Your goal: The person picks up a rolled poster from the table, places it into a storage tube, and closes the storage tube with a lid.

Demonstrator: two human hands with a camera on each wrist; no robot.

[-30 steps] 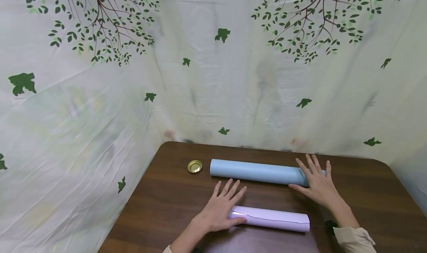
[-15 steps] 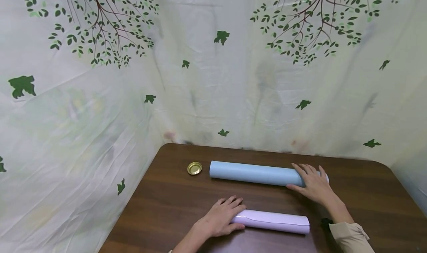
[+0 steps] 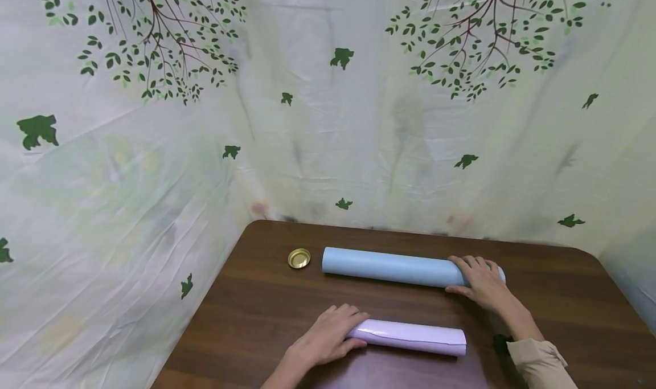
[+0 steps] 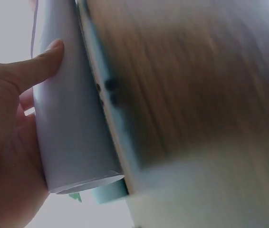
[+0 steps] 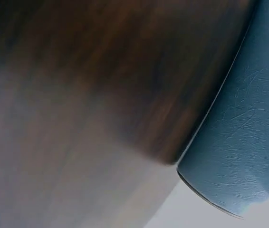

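A lavender rolled sheet [image 3: 410, 336] with a loose edge along its side lies near the front of the table. My left hand [image 3: 328, 335] grips its left end, fingers over the top and thumb along the near side; in the left wrist view the thumb [image 4: 42, 64] lies across the roll. Farther back is a longer light blue rolled sheet [image 3: 389, 265], roughly parallel to it. Over the blue roll's right end my right hand [image 3: 484, 283] is curled, thumb on the near side. The right wrist view shows the blue roll's creased, leather-like surface [image 5: 239, 137], with the hand mostly out of frame.
A round gold lid [image 3: 299, 258] sits left of the blue roll. The brown wooden table [image 3: 251, 315] has rounded back corners. Behind and to the left hangs a pale cloth [image 3: 318, 150] printed with branches and green leaves.
Both hands have gone from spread fingers to fingers curled over the rolls. The left hand and lavender roll have shifted slightly left in the last half second. The blue roll stays about where it was.
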